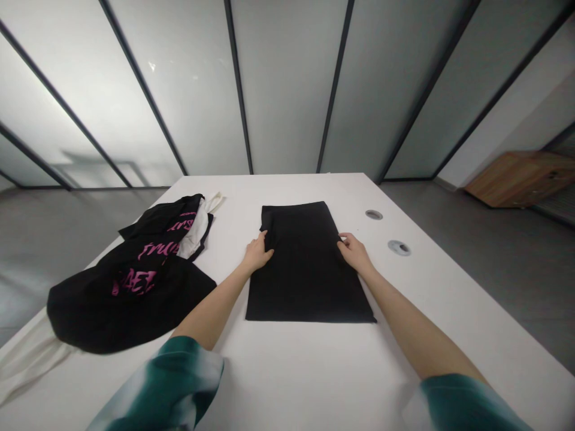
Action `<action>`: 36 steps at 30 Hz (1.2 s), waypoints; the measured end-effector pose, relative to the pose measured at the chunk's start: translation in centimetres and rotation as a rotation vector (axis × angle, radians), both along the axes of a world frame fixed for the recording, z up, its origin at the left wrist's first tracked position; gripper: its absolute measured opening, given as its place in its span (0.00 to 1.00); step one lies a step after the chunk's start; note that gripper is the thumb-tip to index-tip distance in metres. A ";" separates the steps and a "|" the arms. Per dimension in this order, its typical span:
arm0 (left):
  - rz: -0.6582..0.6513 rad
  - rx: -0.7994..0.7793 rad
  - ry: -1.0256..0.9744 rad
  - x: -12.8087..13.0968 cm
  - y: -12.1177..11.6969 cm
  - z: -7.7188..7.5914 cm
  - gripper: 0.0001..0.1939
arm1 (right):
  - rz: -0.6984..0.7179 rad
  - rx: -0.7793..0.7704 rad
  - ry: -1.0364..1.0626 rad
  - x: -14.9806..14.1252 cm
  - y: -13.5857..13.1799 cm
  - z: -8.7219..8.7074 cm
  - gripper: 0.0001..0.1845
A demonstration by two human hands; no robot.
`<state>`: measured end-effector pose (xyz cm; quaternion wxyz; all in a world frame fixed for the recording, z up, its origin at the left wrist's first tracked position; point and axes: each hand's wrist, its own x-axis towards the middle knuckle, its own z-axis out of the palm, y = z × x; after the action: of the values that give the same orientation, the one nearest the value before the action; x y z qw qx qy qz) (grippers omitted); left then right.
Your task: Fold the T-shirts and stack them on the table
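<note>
A folded black cloth [309, 275] lies near the middle of a white table [300, 377], its long sides running away from the person and its broader-looking edge nearest the body. The left hand [257, 252] is at the cloth's left side, toward the far end; thumb and forefinger stand a little apart, with a slightly rumpled part of the edge gripped between them. The right hand [354, 252] is at the opposite side, at about the same level; its thumb and forefinger are nearly together, pinching the right edge. The remaining fingers of both hands are partly hidden. Both forearms reach forward from green-and-white sleeves [157, 383]. To the left, just beside the left forearm, lies a loose pile [130, 317] of black fabric with pink lettering [135, 281]; white fabric [196, 230] shows at its far right side, and a white strip [27, 359] extends from its near left end. On the right of the table are 2 round inserts [399, 248], set near each other and apart from the right hand. Beyond stand frosted panels [287, 90] divided by dark bars, with grey floor [417, 203] on either side and a wooden cabinet [521, 179] at far right.
</note>
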<state>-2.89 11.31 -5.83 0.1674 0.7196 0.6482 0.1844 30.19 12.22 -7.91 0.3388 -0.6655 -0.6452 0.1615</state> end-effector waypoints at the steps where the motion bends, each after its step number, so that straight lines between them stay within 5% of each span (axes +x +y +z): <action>1: -0.015 -0.009 -0.016 0.0 0.0 -0.1 0.37 | 0.010 0.006 0.003 0.1 0.0 0.0 0.17; 10: -0.231 0.063 -0.385 -0.8 0.3 0.1 0.46 | 0.045 0.037 0.035 0.1 0.0 0.0 0.19; 13: -0.127 -0.087 -0.658 -0.8 1.2 0.7 0.46 | 0.058 0.035 0.101 0.1 0.0 0.3 0.18; 17: 0.079 -0.343 -0.992 -1.0 2.4 1.5 0.25 | 0.059 -0.001 0.246 0.5 0.2 0.7 0.15; 20: 0.182 -0.396 -1.101 -1.3 2.9 2.0 0.12 | 0.057 -0.022 0.411 0.9 0.4 0.8 0.13; 26: 0.265 -0.431 -1.200 -2.1 3.1 3.0 0.10 | 0.033 -0.073 0.667 1.6 0.4 1.4 0.15; 31: 0.120 -0.296 -1.351 -2.6 4.1 5.1 0.14 | 0.020 -0.016 0.660 1.9 0.9 3.3 0.16; 36: 0.060 -0.282 -1.313 -3.2 6.7 9.1 0.12 | -0.007 0.002 0.829 1.2 3.8 7.4 0.12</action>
<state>-6.07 18.01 3.29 0.6141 0.4110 0.4494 0.5020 31.35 15.99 -0.53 0.5713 -0.5459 -0.4519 0.4139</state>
